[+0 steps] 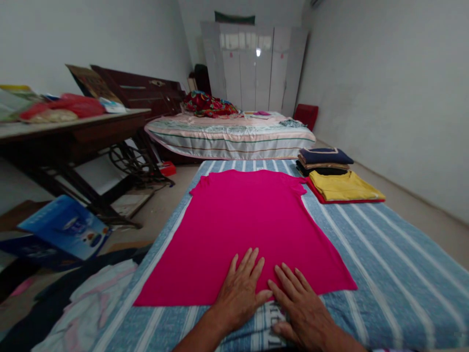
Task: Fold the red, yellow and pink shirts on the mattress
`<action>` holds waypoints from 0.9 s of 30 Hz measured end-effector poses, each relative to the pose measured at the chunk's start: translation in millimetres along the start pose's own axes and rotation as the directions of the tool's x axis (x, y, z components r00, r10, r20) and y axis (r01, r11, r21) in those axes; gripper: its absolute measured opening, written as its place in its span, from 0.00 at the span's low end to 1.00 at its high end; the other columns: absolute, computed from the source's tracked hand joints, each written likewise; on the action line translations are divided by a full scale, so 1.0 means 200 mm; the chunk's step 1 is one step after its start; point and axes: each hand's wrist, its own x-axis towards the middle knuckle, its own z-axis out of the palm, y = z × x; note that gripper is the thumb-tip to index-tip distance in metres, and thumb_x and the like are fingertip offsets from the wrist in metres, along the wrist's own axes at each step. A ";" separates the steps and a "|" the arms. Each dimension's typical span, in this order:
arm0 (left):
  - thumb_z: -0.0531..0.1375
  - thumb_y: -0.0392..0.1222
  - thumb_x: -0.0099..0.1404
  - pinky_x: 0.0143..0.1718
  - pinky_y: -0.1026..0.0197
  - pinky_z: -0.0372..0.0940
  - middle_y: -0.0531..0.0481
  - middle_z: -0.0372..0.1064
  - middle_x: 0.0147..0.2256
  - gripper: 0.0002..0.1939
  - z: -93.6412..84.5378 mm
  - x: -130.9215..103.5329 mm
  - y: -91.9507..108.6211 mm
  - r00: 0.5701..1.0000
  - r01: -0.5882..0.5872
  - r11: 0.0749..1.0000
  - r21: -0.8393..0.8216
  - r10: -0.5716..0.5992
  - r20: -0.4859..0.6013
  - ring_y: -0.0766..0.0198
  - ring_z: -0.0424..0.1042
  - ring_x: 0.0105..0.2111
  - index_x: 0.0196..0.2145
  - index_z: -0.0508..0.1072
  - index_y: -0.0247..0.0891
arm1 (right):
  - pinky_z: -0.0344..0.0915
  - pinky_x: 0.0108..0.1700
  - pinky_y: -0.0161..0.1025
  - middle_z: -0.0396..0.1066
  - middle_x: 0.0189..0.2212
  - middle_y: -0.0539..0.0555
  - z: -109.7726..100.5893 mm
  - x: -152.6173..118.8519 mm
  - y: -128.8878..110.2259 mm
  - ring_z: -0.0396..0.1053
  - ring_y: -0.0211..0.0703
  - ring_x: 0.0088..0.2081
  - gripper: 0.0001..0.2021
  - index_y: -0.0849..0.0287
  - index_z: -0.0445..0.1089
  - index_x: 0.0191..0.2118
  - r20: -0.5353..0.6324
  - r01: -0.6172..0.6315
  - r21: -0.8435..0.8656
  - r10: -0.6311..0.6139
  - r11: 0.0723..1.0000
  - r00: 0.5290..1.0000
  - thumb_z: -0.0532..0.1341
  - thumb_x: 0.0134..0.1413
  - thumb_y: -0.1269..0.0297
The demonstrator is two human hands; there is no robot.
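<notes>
A bright pink short-sleeved T-shirt (249, 220) lies spread flat on a blue and white striped sheet (381, 274). Its hem is toward me, and the neck and sleeves are at the far end. My left hand (244, 286) rests palm down on the shirt near the hem, fingers stretched out. Beside it, my right hand (302, 303) lies flat too, its fingertips on the shirt's lower edge and its palm over the sheet. Neither hand holds anything.
Folded clothes sit at the right: a yellow garment (344, 186) on a red one, and a dark blue garment (326, 155) atop another pile. Left stands a sewing-machine table (120, 120) with a blue box (69, 227) below. Beyond are a bed (234, 134) and wardrobe (252, 68).
</notes>
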 end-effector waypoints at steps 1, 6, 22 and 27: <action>0.47 0.61 0.66 0.63 0.40 0.41 0.43 0.40 0.66 0.36 -0.01 0.00 0.00 1.000 0.013 1.000 -0.005 -0.013 0.014 0.53 0.38 0.66 0.65 0.48 0.43 | 0.47 0.61 0.58 0.44 0.65 0.62 0.02 0.00 0.00 0.41 0.60 0.65 0.38 0.52 0.47 0.66 -0.019 0.013 -0.014 -0.014 1.000 1.000 0.51 0.55 0.38; 0.49 0.58 0.66 0.62 0.39 0.41 0.43 0.37 0.66 0.34 -0.04 -0.06 -0.04 0.993 0.119 0.993 0.026 -0.119 -0.024 0.52 0.38 0.66 0.65 0.47 0.43 | 0.54 0.57 0.56 0.48 0.64 0.63 0.07 -0.01 0.01 0.47 0.61 0.64 0.39 0.52 0.45 0.67 -0.187 0.077 -0.124 -0.100 0.989 0.977 0.52 0.54 0.38; 0.46 0.57 0.67 0.61 0.41 0.44 0.43 0.42 0.66 0.31 -0.05 -0.11 -0.12 0.964 0.258 0.964 0.065 -0.253 -0.078 0.52 0.42 0.65 0.64 0.52 0.41 | 0.52 0.60 0.55 0.50 0.64 0.59 -0.05 -0.02 0.12 0.46 0.55 0.65 0.31 0.55 0.54 0.64 -0.216 -0.244 -0.114 0.216 0.963 0.952 0.50 0.60 0.44; 0.46 0.57 0.66 0.61 0.40 0.43 0.39 0.44 0.65 0.32 -0.10 -0.15 -0.20 0.902 0.418 0.901 0.121 -0.395 -0.175 0.51 0.43 0.65 0.62 0.57 0.36 | 0.52 0.59 0.57 0.55 0.62 0.64 -0.02 -0.10 0.25 0.49 0.59 0.63 0.34 0.62 0.61 0.60 -0.302 -0.525 -0.145 0.468 0.839 0.831 0.47 0.58 0.40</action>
